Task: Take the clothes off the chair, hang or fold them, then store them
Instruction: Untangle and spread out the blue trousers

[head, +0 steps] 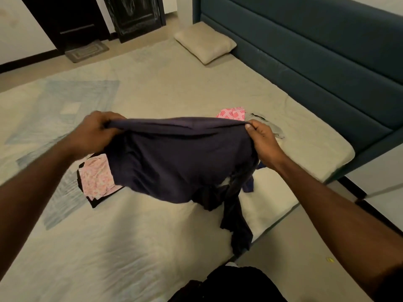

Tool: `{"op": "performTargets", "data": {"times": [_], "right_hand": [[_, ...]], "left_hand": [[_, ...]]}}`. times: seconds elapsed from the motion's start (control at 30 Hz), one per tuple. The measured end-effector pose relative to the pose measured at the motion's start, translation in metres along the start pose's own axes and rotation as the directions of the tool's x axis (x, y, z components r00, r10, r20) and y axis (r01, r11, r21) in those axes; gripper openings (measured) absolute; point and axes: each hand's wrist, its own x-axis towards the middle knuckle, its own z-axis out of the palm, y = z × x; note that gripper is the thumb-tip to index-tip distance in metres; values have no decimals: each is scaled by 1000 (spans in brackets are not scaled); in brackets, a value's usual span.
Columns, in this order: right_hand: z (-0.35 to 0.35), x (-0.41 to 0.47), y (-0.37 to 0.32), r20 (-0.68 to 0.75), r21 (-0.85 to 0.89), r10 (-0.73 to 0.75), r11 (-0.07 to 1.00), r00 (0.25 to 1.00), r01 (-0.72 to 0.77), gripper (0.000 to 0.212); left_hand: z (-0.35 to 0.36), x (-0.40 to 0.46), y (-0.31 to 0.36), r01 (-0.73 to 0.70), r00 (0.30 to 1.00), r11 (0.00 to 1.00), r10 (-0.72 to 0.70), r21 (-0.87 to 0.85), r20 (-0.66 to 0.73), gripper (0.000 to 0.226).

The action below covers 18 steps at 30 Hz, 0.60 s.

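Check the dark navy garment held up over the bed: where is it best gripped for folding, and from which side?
Judging from its pose, the top edge: the left hand and right hand pinch the dark navy garment at its two upper corners, coming from the near side. That edge stretches roughly straight between them while the rest hangs loose toward the bed, so the cloth spreads flat.
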Motion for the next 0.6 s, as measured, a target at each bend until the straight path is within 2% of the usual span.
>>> {"op": "performTargets", "data": {"times": [0.03,0.07,0.13,0.17,0.2,0.27,0.3,0.43,0.5,0.6], "right_hand": [[1,-2,-6,40,14,-20,1000,999,19,14],[0,-3,-8,102,-73,-51,996,994,58,24],[-3,-2,-3,204,-419,-27,901,979,112,33],[-5,-3,6,179,-563,7,821,984,97,29],[-8,-4,14,92,-652,27,757,995,40,25],[-14,-4,27,-123,-671,-9,737,992,-77,23],[-18,-3,29,-188,-680,-54,727,981,-90,24],[-40,15,25,-211,-785,-237,619,948,-20,23],[-51,25,20,-218,-762,-292,648,931,24,25],[-64,38,7,-267,-718,-278,696,923,2,28]], "left_hand": [[-7,0,7,8,998,992,-16,-127,-62,26],[-13,2,14,-12,991,980,-14,-197,-133,28],[-26,6,23,-65,965,961,-8,-267,-262,28],[-34,8,26,-84,950,952,-12,-295,-311,30],[-41,9,28,-107,936,947,-7,-303,-352,32],[-55,8,27,-142,922,957,36,-253,-385,35],[-60,6,25,-152,924,962,56,-228,-379,35],[-62,-3,1,-113,920,946,-15,-304,-391,25],[-62,-10,-16,-93,910,948,-42,-303,-412,24],[-64,-20,-41,-35,893,958,-98,-286,-439,20]]}}
